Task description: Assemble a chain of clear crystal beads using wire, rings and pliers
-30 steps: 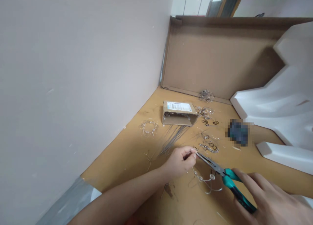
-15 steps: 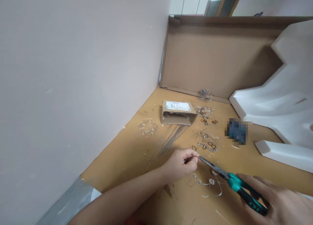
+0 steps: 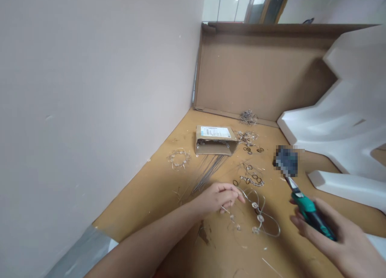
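Note:
My left hand [image 3: 224, 197] pinches a beaded wire [image 3: 260, 218] strung with clear beads; its curled loops hang to the right of the fingers and below them. Wrapped in my right hand [image 3: 334, 233] are long-nose pliers [image 3: 307, 203] with green and black handles. Their tips point up and away, apart from the wire, at the lower edge of a pixelated dark patch [image 3: 286, 161]. Just beyond my left fingers lie several dark rings [image 3: 255, 176] and a short chain of beads [image 3: 253, 182].
A small open cardboard box [image 3: 215, 141] stands on the tan table [image 3: 144, 205], with a bundle of straight wires [image 3: 211, 173] before it. A beaded wire ring [image 3: 179, 159] lies left. White foam pieces [image 3: 346, 185] border the right, a large cardboard panel [image 3: 265, 73] the back.
The pliers have left my left fingertips and swung right, now pointing away. My left hand has turned, bringing the beaded wire up and spreading its loops to the right. The view shifted slightly.

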{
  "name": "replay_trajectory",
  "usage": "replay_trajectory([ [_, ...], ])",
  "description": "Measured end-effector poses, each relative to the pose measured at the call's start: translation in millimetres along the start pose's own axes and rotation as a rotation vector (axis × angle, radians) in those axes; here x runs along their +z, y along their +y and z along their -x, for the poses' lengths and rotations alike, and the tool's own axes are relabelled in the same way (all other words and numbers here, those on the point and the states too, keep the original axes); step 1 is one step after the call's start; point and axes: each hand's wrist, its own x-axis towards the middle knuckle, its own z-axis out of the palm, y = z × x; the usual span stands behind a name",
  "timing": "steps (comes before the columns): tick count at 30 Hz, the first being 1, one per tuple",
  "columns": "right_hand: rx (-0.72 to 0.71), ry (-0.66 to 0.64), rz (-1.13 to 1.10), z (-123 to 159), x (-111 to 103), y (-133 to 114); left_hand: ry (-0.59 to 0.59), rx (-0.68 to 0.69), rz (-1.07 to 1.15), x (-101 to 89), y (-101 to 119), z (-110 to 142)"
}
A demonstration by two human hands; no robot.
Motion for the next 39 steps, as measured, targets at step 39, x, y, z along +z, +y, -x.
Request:
replay_trajectory([
  [39, 0.284, -0.304, -0.994, -8.8, 83.7, -4.6, 0.034, 0.032, 0.138, -5.5, -0.5, -5.9],
])
